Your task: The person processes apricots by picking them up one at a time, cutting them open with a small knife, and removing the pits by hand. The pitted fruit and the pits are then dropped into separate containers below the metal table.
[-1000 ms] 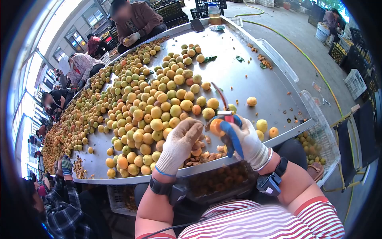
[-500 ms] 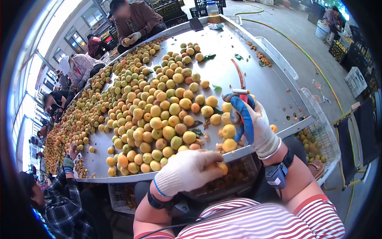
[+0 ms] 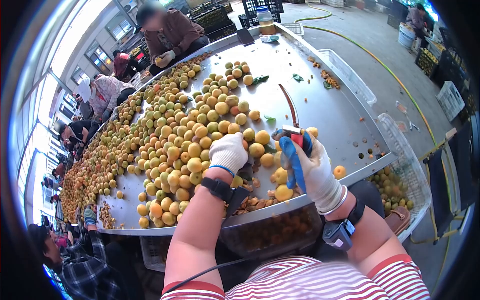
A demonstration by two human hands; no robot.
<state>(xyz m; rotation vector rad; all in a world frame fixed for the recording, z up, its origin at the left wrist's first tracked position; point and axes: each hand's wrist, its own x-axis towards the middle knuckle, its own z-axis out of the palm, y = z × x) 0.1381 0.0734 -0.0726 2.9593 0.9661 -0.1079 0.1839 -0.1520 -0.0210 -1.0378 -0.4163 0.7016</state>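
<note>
My left hand, in a white knit glove, reaches onto the pile of apricots. Its fingers point away and are mostly hidden, so I cannot see whether an apricot is in them. My right hand wears a white glove with blue-coated fingertips. It is closed on a red-handled curved knife, whose long thin brownish blade points up and away over the metal table. Two yellow apricots lie close beside the right hand's fingers. Torn fruit pieces are scattered along the near edge.
A crate of fruit stands at my right, and another crate sits below the table edge. Co-workers sit along the far and left sides, one in a brown jacket. A jar and phone rest at the far end.
My left hand has moved from the near table edge, where it had an orange fruit at its fingers, forward onto the pile. The right hand has shifted slightly left and nearer, still with the knife.
</note>
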